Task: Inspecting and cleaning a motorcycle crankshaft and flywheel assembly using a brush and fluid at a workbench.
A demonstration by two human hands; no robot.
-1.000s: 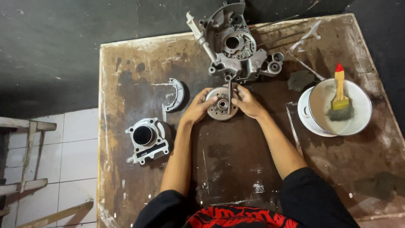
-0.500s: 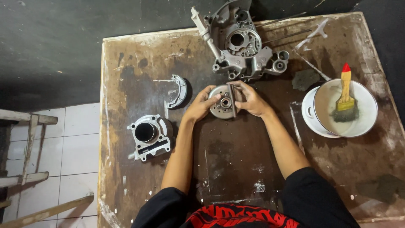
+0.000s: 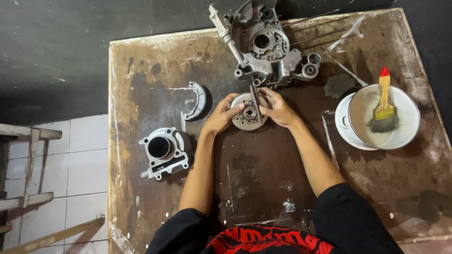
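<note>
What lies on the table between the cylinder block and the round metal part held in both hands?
Only the left forearm crosses between cylinder block and round part; otherwise bare stained table, seen from the head view.

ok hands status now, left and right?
Left hand: closed on the round metal disc, thumb on its face.
Right hand: gripping the disc's right edge.

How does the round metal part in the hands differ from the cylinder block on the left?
The round metal part is a flat disc with a small centre hole; the cylinder block is boxy with a wide open bore. The left hand and right hand grip the disc; the block lies untouched. Both are grey metal.
</note>
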